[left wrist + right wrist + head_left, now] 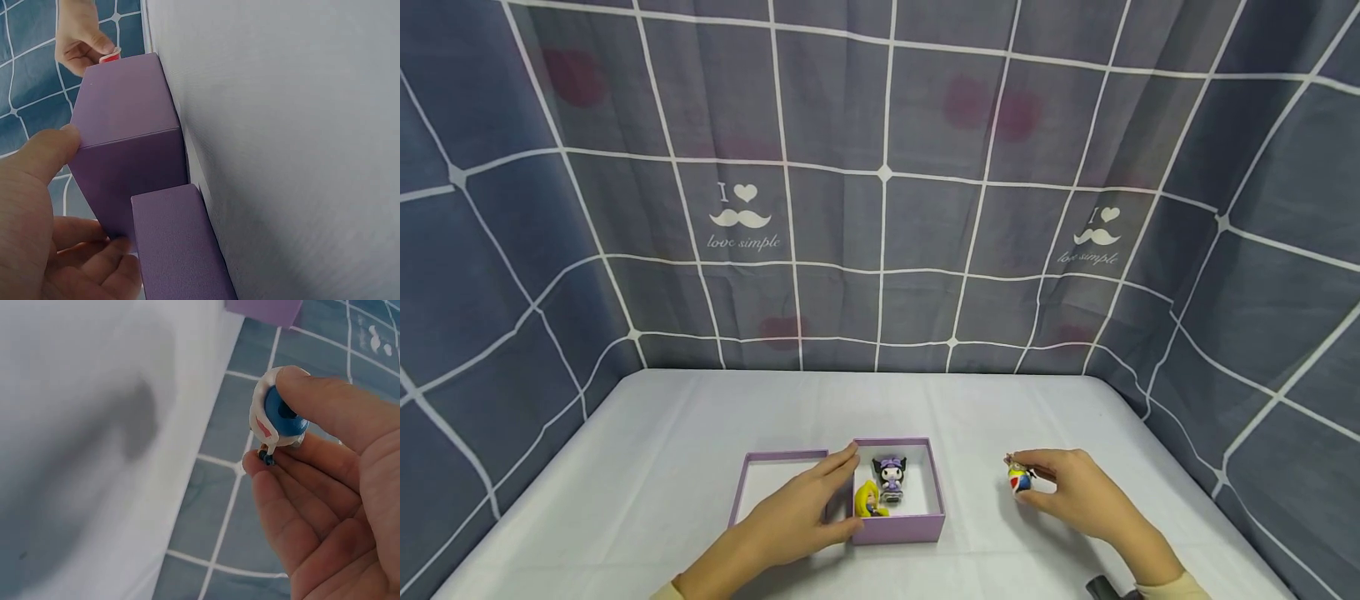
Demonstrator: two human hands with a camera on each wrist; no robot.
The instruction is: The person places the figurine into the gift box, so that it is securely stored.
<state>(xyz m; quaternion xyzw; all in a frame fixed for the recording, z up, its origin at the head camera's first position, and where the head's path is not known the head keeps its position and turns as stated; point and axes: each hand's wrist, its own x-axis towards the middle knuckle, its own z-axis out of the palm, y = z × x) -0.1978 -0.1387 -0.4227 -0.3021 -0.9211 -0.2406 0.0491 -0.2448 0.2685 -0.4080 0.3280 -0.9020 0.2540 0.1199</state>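
The purple box stands open side up on the table, holding a black-and-purple figurine and a yellow-haired figurine. My left hand grips the box's left side, thumb at the near corner and fingers at the far one; in the left wrist view the box is between thumb and fingers of that hand. Off to the right of the box, my right hand pinches a small colourful figurine. The right wrist view shows this figurine, white and blue, between thumb and fingertips of the hand.
A purple-edged lid or tray with a white inside lies left of the box, partly under my left hand. A dark object is at the near edge by my right wrist. Checked curtains surround the white table.
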